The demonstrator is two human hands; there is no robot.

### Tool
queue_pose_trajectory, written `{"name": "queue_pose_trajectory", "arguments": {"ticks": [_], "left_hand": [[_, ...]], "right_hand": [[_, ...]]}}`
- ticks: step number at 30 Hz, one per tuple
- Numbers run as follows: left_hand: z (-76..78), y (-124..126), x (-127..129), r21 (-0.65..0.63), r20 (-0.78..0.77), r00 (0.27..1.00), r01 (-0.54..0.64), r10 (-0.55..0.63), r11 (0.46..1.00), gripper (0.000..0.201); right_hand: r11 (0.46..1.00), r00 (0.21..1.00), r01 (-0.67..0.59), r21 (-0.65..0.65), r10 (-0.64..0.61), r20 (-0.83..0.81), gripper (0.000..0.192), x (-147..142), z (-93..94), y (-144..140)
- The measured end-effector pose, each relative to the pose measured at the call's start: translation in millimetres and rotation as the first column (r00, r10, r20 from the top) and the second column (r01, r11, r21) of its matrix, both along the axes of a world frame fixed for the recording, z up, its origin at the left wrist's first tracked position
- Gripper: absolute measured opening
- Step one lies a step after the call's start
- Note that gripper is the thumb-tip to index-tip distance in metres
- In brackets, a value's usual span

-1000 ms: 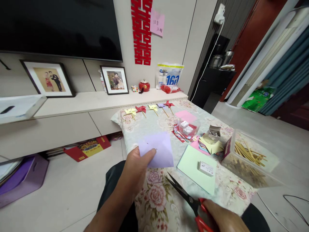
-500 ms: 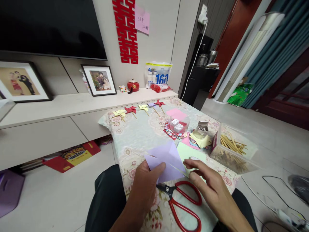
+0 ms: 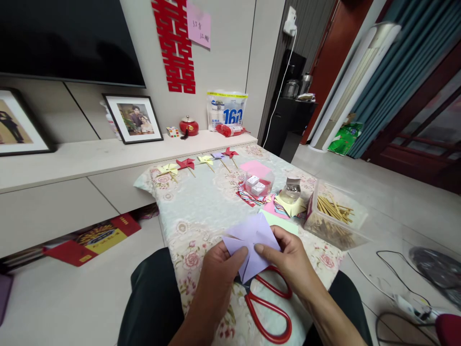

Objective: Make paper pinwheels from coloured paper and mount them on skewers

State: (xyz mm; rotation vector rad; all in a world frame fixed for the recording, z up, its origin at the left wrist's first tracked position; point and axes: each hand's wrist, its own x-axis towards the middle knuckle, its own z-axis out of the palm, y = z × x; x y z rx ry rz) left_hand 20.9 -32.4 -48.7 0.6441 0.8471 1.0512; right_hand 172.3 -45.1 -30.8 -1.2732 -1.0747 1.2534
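Observation:
A lilac paper square (image 3: pixel 252 240) with cut, folding corners is held just above the flowered tablecloth (image 3: pixel 194 211). My left hand (image 3: pixel 219 274) pinches its left side, thumb on top. Over on the right side, my right hand (image 3: pixel 291 262) grips the sheet with its fingers curled on the paper. Red-handled scissors (image 3: pixel 268 307) lie on the cloth under both hands, blades pointing away from me. A pale green sheet (image 3: pixel 279 222) shows behind the lilac paper.
Several finished paper pinwheels (image 3: pixel 201 161) lie in a row at the table's far edge. A clear tub of white boxes (image 3: pixel 257 181), a small jar (image 3: pixel 290 191), loose coloured papers (image 3: pixel 284 207) and a clear box of wooden sticks (image 3: pixel 333 216) stand on the right. Cables (image 3: pixel 396 288) trail on the floor.
My right hand put down the scissors and came up to grip the lilac paper. The paper now has cut corners folding inward. My view has swung right.

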Motion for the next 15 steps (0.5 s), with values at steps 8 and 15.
{"name": "queue_pose_trajectory", "arguments": {"ticks": [8, 15], "left_hand": [[4.2, -4.1, 0.8, -0.042, 0.011, 1.0, 0.017, -0.017, 0.999, 0.022], [22.4, -3.7, -4.0, -0.106, 0.049, 0.997, 0.056, -0.051, 0.993, 0.021]], "right_hand": [[0.999, 0.996, 0.018, 0.051, -0.022, 0.082, 0.02, 0.1, -2.8, -0.9], [0.912, 0.936, -0.094, 0.399, -0.055, 0.347, 0.015, 4.7, 3.4, -4.4]]}}
